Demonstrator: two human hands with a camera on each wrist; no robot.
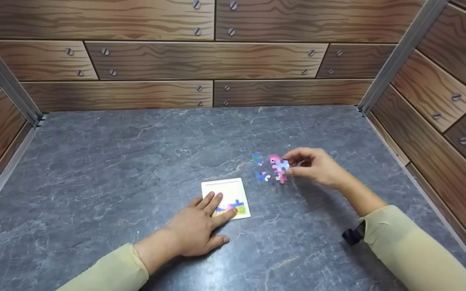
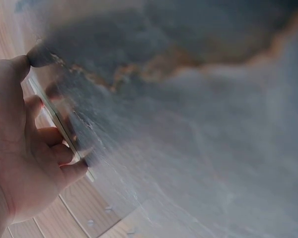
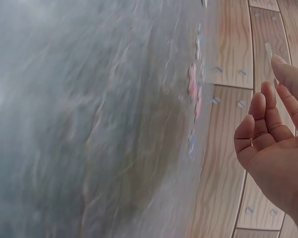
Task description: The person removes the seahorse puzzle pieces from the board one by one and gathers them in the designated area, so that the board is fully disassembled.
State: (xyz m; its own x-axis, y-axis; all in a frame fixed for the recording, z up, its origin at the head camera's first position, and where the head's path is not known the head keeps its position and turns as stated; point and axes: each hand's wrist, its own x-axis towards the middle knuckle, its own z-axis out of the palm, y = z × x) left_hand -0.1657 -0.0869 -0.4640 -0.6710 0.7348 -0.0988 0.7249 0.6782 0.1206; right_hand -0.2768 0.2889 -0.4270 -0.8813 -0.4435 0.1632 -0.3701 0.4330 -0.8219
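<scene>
My left hand (image 1: 194, 226) lies with fingers spread on a white puzzle board (image 1: 225, 187), holding it against the table. Along the board's lower part sit joined puzzle pieces in blue, pink and yellow, partly covered by the fingers. The left wrist view shows those fingertips (image 2: 64, 153) along the board's thin edge. My right hand (image 1: 316, 165) pinches a light blue puzzle piece (image 1: 282, 165) between thumb and index finger. Seen edge-on in the right wrist view, this thin piece (image 3: 268, 48) is raised off the table. Pink loose pieces (image 1: 280, 178) lie just beneath it.
Left of the right hand lie more loose pieces, one blue and green (image 1: 257, 159), another blue and white (image 1: 262, 176). The grey marbled table (image 1: 136, 161) is bounded by wood-patterned panels (image 1: 204, 60) at the back and sides.
</scene>
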